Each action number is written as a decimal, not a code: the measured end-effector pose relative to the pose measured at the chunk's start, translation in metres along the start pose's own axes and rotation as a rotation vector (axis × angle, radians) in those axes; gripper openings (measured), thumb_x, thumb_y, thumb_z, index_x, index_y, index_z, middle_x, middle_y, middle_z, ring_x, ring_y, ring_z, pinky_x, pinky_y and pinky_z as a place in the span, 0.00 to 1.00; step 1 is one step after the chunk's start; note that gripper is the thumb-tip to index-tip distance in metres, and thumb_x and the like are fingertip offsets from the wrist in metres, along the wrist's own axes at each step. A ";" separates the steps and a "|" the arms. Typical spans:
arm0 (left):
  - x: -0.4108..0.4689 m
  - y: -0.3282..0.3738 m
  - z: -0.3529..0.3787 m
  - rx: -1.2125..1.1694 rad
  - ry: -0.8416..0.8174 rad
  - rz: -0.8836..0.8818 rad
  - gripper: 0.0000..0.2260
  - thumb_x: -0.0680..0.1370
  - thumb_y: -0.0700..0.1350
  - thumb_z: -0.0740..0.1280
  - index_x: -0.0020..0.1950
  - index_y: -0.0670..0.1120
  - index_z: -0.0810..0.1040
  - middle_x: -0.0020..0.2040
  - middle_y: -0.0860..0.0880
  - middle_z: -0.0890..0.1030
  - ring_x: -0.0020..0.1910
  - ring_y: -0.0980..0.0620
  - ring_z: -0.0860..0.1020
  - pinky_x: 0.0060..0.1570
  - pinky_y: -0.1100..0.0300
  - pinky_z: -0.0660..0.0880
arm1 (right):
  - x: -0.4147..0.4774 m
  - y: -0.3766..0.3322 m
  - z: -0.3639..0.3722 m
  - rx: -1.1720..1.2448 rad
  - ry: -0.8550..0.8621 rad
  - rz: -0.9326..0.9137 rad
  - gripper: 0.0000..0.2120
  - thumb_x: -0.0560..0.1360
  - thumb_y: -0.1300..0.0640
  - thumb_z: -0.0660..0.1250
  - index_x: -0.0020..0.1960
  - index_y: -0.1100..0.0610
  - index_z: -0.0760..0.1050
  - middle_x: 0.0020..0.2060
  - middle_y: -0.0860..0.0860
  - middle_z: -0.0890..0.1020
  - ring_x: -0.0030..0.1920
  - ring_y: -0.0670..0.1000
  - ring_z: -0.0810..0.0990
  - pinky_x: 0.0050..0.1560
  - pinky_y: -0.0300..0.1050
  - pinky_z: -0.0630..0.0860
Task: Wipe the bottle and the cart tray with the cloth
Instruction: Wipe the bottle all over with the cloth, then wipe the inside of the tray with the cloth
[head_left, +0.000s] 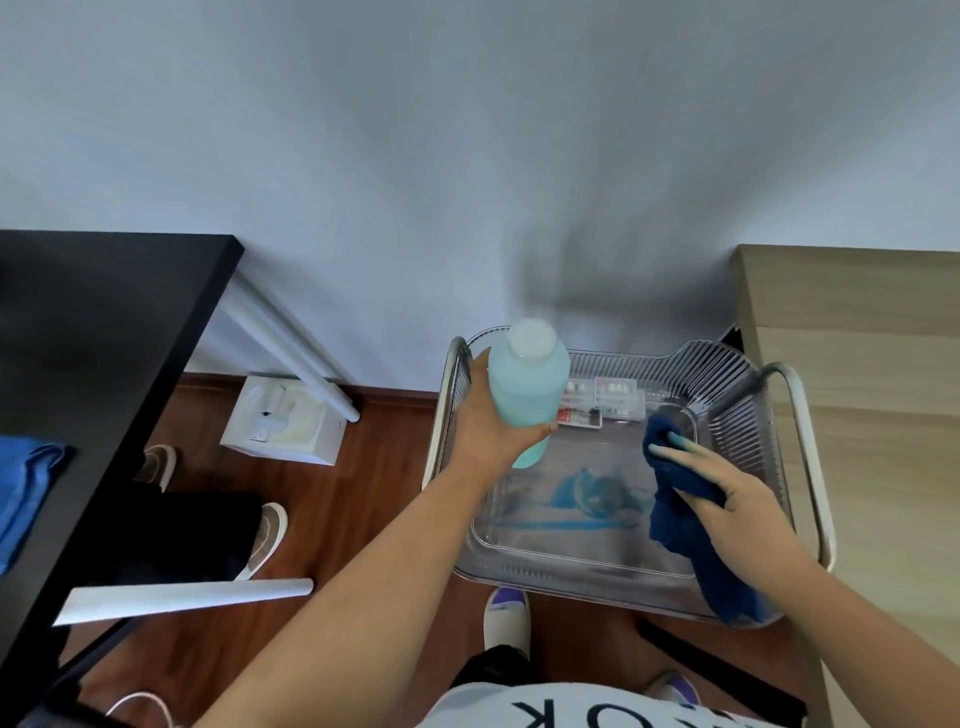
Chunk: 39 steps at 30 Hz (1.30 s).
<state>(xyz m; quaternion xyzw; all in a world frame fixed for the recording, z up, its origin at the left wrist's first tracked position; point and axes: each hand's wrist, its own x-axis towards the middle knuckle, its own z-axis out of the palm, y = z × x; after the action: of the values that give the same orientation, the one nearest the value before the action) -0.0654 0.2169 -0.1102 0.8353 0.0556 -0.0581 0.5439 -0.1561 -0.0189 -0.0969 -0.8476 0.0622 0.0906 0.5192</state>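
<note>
My left hand (491, 423) grips a pale blue bottle (527, 384) with a white cap, held upright above the left part of the clear ribbed cart tray (571, 564). In my right hand (737, 512) is a dark blue cloth (678, 514), draped over the tray's right side with its tail hanging past the front rim. Two of that hand's fingertips are stained blue. A smear of blue liquid (592, 496) lies on the tray floor between my hands.
Small boxes of items (605, 402) lie at the tray's back. A metal cart frame (810, 457) surrounds the tray. A black table (93, 364) stands left, a wooden cabinet (857, 389) right. A white box (283, 421) and another person's shoes (265, 538) are on the floor.
</note>
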 end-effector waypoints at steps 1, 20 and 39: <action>-0.002 -0.001 0.001 -0.007 -0.010 -0.005 0.45 0.61 0.40 0.81 0.71 0.49 0.61 0.61 0.54 0.72 0.63 0.51 0.72 0.64 0.52 0.72 | 0.000 0.000 0.001 -0.017 0.005 -0.010 0.29 0.74 0.76 0.59 0.60 0.45 0.75 0.66 0.42 0.71 0.67 0.43 0.66 0.67 0.38 0.60; -0.058 0.019 -0.053 0.534 0.133 0.104 0.30 0.71 0.46 0.73 0.70 0.50 0.68 0.57 0.49 0.77 0.56 0.48 0.76 0.54 0.58 0.72 | 0.023 0.011 -0.012 -0.374 -0.044 -0.070 0.26 0.72 0.75 0.61 0.63 0.54 0.77 0.71 0.51 0.69 0.69 0.53 0.68 0.69 0.40 0.56; 0.016 -0.011 -0.054 0.528 -0.035 0.094 0.27 0.81 0.42 0.56 0.78 0.50 0.50 0.79 0.50 0.54 0.77 0.49 0.56 0.73 0.51 0.60 | 0.044 0.079 0.043 -0.791 -0.400 0.118 0.26 0.78 0.51 0.62 0.74 0.44 0.59 0.77 0.48 0.57 0.72 0.57 0.61 0.72 0.50 0.59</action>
<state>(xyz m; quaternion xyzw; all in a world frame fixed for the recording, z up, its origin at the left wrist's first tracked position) -0.0495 0.2713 -0.1007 0.9487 -0.0097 -0.0600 0.3103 -0.1329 -0.0171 -0.1935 -0.9417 -0.0305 0.2991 0.1509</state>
